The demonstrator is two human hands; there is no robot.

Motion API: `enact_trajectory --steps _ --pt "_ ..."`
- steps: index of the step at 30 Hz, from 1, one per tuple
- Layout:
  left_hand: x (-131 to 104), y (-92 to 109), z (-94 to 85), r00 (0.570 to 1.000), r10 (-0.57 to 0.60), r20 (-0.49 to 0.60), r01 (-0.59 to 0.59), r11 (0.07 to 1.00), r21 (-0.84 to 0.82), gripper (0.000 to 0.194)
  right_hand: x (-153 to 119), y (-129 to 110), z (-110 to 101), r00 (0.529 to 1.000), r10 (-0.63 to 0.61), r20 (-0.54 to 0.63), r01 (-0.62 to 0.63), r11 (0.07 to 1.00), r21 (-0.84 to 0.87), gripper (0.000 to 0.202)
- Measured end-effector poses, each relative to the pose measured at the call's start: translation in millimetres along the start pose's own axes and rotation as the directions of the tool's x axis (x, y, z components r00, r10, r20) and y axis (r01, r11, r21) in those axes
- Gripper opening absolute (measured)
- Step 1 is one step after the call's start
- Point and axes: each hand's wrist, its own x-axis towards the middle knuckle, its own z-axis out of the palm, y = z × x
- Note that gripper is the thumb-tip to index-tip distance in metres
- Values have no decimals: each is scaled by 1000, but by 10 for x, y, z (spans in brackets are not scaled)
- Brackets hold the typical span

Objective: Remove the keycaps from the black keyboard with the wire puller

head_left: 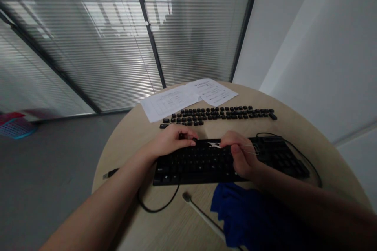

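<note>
A black keyboard point(188, 164) lies across the round table under both my hands. My left hand point(173, 139) is at its upper left edge, thumb and finger closed on a small black keycap point(194, 140). In my right hand point(240, 152), fingers wrapped round it, is a wire keycap puller point(214, 145). Its pale end points left over the upper keys, and thin wire loops stick out to the right of the fist. Whether the puller touches any key I cannot tell. Beyond the keyboard, loose black keycaps point(216, 115) lie in rows.
Printed papers point(173, 100) lie at the table's far edge. Nearer me are a blue cloth point(244, 211) and a thin-handled brush point(203, 215). The keyboard's cable point(159, 211) loops at the left, with a USB plug point(109, 173) by the table edge. A basket point(17, 125) stands on the floor.
</note>
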Motion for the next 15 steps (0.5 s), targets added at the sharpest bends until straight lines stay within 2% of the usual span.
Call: enact_trajectory --steps 3,5,10,15 --pt "-1 43 24 999 18 -39 -20 998 -53 23 38 -23 12 998 -22 -59 13 989 -150 26" --pt "-2 89 53 997 33 -63 -40 993 -111 22 56 -25 24 999 4 -33 -11 979 -202 24" --pt "-7 194 125 995 47 -87 -71 951 -300 30 51 -1 56 983 41 181 16 953 -301 30" --pt "-10 234 186 998 66 -23 -70 929 -364 34 34 -2 65 952 82 294 37 925 -379 27"
